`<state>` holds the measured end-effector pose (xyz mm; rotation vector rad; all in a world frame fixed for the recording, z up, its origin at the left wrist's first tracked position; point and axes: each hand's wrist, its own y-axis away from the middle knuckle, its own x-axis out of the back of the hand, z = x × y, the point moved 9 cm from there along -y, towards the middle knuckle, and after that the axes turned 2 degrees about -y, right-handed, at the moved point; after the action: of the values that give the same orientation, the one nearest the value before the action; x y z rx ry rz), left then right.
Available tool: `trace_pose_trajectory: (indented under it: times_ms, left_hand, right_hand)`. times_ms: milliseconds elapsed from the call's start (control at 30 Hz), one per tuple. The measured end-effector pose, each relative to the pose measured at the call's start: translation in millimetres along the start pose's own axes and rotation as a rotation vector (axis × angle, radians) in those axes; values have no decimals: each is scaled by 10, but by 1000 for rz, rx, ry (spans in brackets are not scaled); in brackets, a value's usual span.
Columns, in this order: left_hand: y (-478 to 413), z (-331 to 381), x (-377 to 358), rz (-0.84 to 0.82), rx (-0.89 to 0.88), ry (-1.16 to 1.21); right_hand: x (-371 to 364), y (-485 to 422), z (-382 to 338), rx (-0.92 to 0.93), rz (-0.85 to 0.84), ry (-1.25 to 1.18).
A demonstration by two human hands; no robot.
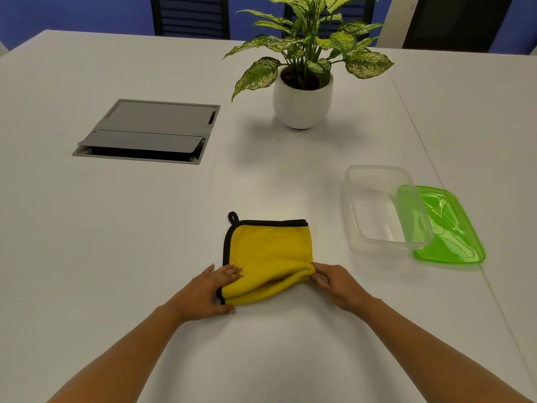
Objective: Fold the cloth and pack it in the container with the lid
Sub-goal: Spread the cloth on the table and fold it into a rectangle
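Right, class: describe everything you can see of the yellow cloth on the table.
The yellow cloth looks soft and fleecy, edged in black trim with a small black hanging loop at its far left corner. It lies folded on the white table, layers stacked, its near edge lifted into a loose roll. The left hand grips the near left corner; the right hand pinches the near right end. It sits left of the clear container, apart from it.

Bystanders on the white bench

A potted plant with speckled green leaves stands in a round white pot at the far middle. To the plant's left, a grey cable hatch sits recessed in the bench, its near flap raised. Behind the plant, dark chairs face a blue wall.
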<state>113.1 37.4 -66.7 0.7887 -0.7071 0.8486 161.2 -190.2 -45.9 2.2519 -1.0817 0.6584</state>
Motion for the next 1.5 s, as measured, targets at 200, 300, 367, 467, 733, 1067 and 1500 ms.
trace_pose_trajectory:
  times_ms: [200,300,367,467,733,1067,1500]
  left_hand:
    - [31,-58,211,221,151,147]
    - [27,-47,403,420,209,411]
    - [-17,-45,435,440,249,578]
    - [-105,-62,430,442,322,688]
    - [-201,-230,393,510,617,537]
    - [-311,-263,402,479,768,350]
    - [-236,-251,361,559,874,501]
  right_hand:
    - [175,-99,18,-109,153,-213]
    - [218,-108,56,-152,189,-256]
    - [241,-103,94,-196,207,-268]
    - [260,-125,147,-288,225,-212]
    - [390,-286,177,-469,382,-49]
    - [306,-200,-814,108,672,417]
    - [-600,-548,-504,23,32,603]
